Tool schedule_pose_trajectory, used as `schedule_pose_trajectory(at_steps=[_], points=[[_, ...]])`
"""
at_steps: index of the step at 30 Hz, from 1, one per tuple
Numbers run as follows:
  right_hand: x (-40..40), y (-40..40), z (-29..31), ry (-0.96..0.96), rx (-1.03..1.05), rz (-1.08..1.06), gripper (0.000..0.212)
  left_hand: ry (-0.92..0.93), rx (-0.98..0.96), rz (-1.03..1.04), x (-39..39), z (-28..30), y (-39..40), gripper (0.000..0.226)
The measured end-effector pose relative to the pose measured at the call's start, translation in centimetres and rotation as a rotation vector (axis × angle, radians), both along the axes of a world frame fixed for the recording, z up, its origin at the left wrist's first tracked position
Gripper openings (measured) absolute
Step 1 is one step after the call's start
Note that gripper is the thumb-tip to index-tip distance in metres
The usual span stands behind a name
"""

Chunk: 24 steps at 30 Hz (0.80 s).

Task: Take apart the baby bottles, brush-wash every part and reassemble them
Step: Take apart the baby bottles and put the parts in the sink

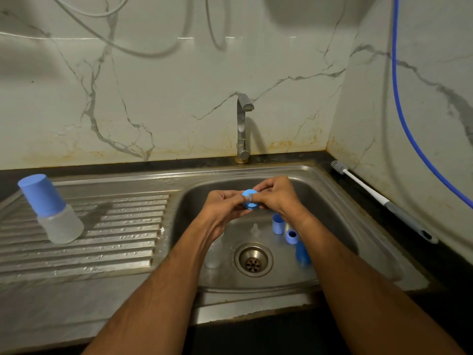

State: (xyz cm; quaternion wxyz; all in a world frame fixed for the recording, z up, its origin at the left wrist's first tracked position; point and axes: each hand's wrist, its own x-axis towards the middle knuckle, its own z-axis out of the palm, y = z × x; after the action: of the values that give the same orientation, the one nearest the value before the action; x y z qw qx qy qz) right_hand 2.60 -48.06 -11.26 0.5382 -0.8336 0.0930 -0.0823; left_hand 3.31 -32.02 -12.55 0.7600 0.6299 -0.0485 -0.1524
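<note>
I hold a small blue collar ring [249, 199] between my two hands above the sink basin [332, 208]. My left hand [225, 204] pinches its left edge with thumb and fingers, and my right hand [275, 194] closes on its right edge, so both grips are clenched on this same piece. There seems to be a bit of clear nipple at the ring (it is too small to tell surely).

Below my grip, on the basin floor, several loose parts lie. Just under my right wrist stands a small blue cap [278, 224], beside it a blue ring [291, 237] with a dark opening, and nearer to me one more blue part [302, 254], partly hidden by my right forearm. A clear nipple [254, 230] stands directly below the grip, above the drain [253, 260]. A clear bottle body [213, 254] lies under my left forearm, half covered by it.

Far to the left of my grip, on the ribbed draining surface [102, 242], one assembled bottle [52, 208] with blue cap stands, appearing tilted. Behind the grip rises the tap [242, 129]. To the right, on the dark surface along the wall, lies the bottle brush [378, 198], well apart from my hands. A blue hose [399, 103] hangs on the right wall.
</note>
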Motion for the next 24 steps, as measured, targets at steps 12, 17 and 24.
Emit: schedule_pose_trajectory(at_steps=[12, 17, 24], points=[[-0.4, 0.7, -0.7, -0.001, -0.049, 0.011, 0.015, 0.103, -0.083, 0.005, -0.2, -0.4, 0.0, 0.029], [-0.7, 0.3, -0.2, 0.074, 0.084, 0.117, 0.028, 0.171, -0.11, 0.035, 0.3, -0.7, 0.0, 0.023], [-1.2, -0.2, -0.2, 0.205, 0.176, 0.201, 0.024, 0.171, -0.066, 0.068, -0.1, -0.9, -0.1, 0.015]])
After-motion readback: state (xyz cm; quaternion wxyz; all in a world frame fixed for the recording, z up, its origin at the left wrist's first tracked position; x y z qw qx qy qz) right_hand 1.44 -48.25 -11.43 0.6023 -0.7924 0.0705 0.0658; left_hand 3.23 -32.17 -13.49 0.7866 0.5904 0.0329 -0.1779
